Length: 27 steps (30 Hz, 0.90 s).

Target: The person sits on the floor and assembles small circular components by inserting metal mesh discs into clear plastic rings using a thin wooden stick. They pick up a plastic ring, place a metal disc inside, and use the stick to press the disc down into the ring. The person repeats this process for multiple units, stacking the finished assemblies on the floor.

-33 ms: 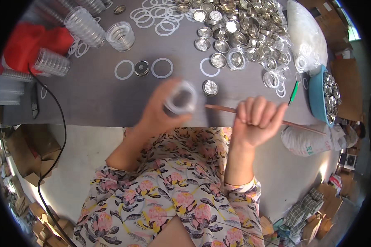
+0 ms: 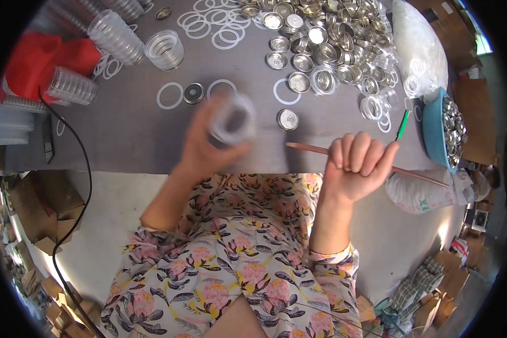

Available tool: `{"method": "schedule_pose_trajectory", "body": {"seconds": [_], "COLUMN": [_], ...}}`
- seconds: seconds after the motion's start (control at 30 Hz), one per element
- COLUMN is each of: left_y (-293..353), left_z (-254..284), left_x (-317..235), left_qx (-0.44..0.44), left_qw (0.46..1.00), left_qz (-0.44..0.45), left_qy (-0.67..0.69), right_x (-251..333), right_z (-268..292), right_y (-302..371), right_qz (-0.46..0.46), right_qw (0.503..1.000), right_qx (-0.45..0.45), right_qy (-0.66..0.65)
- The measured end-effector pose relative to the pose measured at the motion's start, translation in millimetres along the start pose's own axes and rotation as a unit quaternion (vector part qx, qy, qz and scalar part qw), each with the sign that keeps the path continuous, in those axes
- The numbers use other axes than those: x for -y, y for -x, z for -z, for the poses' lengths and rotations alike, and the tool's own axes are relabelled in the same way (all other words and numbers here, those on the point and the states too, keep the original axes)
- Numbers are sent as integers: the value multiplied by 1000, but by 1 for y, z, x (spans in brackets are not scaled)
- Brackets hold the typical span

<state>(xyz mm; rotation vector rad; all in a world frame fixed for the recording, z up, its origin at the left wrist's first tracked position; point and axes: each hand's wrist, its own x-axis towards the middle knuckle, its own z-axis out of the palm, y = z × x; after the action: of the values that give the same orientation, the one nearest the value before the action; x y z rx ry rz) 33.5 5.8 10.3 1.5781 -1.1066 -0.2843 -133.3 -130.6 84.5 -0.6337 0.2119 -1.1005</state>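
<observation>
Two hands: left hand point(image 2: 201, 145) over the table point(image 2: 124, 129), right hand point(image 2: 361, 169) at its near edge, well apart.
Left grip: fingers and thumb curved around the outside of a clear plastic piece point(image 2: 234, 137), apparently to leave its opening uncovered; blur hides whether anything sits inside.
Right grip: fingers curled tightly about a brown stick point(image 2: 310, 148), one end pointing toward the left hand, the other passing beyond the palm; probably gripped partway along for control.
Silver disc point(image 2: 288, 119): flat on the table, beyond the stick's tip, dotted face up.
Dark disc point(image 2: 194, 93): between two white rings point(image 2: 158, 97), the right one partly hidden by the left hand; presumably within easy reach.
Metal caps point(image 2: 343, 45): heaped at far right, perhaps to spare working room.
Blue tub point(image 2: 434, 129): at right, its walls containing more caps.
</observation>
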Motion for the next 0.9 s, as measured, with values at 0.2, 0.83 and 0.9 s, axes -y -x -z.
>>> {"method": "schedule_pose_trajectory", "body": {"seconds": [0.2,0.83,0.9], "left_y": [-103,-100,-92], "left_z": [87,54,34], "left_x": [24,11,-2], "left_qx": [-247,-199,-144], "left_qw": [961,905,919], "left_qz": [-83,-209,-206], "left_qy": [-88,-312,-303], "right_x": [-5,30,47], "right_z": [11,121,153], "right_y": [10,-35,-56], "right_qz": [-18,256,330], "right_qw": [998,751,522], "right_qx": [-48,-233,-164], "right_qy": [27,562,769]}}
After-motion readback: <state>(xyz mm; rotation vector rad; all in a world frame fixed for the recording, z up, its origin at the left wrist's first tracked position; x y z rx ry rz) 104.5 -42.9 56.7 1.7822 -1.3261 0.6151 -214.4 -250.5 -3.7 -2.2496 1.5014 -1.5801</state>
